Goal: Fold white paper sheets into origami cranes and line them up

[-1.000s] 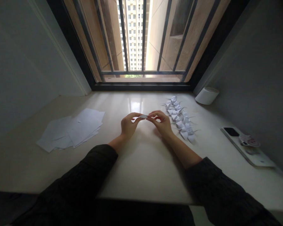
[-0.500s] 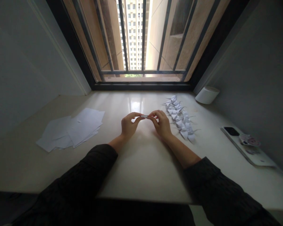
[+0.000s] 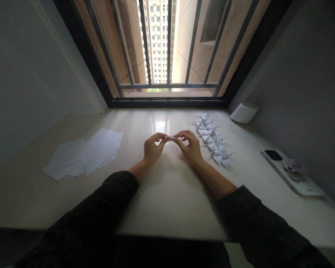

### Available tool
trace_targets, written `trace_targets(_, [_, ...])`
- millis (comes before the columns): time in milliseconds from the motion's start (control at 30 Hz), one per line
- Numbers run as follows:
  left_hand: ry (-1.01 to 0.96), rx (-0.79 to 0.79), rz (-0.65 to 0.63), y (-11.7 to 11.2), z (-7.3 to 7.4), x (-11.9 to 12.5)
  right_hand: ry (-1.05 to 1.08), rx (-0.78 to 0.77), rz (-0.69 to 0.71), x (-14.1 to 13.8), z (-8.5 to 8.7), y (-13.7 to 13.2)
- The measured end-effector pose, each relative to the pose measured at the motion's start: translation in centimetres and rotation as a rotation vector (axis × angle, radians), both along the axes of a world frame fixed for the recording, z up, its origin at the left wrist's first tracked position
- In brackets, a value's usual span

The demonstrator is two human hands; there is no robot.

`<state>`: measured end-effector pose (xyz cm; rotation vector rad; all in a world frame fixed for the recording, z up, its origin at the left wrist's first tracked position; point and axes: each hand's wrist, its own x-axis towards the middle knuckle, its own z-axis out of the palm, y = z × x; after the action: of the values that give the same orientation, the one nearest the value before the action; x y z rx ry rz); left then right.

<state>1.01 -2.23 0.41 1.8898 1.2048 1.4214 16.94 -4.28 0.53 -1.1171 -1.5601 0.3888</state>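
Between my fingertips is a small folded piece of white paper [image 3: 169,138], mostly covered by the fingers. My left hand [image 3: 153,146] pinches its left end between thumb and forefinger. From the other side, my right hand [image 3: 190,146] pinches the right end, and the two hands nearly meet. Both are held just above the pale windowsill [image 3: 167,201]. Close by on the right stand several folded white paper cranes [image 3: 212,139] in a long cluster. To the left lies a loose, fanned pile of white paper sheets [image 3: 85,152].
A phone [image 3: 293,175] with a round grip on its back lies at the right. Behind it, a white cylindrical object [image 3: 244,112] sits by the right wall. A dark-framed window [image 3: 167,102] with bars closes off the far side.
My fingertips have drawn slightly closer together on the folded paper, with the right hand shifting a little left. Everything else stays in place.
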Motion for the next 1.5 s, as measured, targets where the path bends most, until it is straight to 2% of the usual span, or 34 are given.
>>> trace_targets(167, [-0.023, -0.023, -0.012, 0.0, -0.1, 0.1, 0.094, -0.034, 0.015, 0.0, -0.4, 0.3])
trace_targets(400, [-0.004, -0.057, -0.038, 0.0, -0.1, 0.1, 0.121, -0.082, 0.018, 0.2, -0.6, 0.6])
trace_targets(667, [0.165, -0.085, -0.095, 0.2, -0.6, 0.0, 0.098, -0.056, 0.007, 0.3, -0.8, 0.7])
trace_targets(900, [0.217, -0.145, -0.161, 0.0, -0.5, 0.1, 0.119, -0.067, 0.013, 0.2, -0.6, 0.5])
trace_targets(1100, [0.17, -0.194, -0.192, 0.3, -0.7, 0.0, 0.18, -0.103, 0.003, -0.1, -0.5, 0.4])
trace_targets(1333, [-0.139, -0.345, -0.209, 1.2, -1.3, -0.1, 0.186, -0.109, -0.01, -0.3, 0.0, 0.2])
trace_targets(1500, [-0.083, -0.335, -0.248, 1.1, -1.5, -0.2, 0.156, -0.096, 0.012, -0.4, -0.2, 0.3])
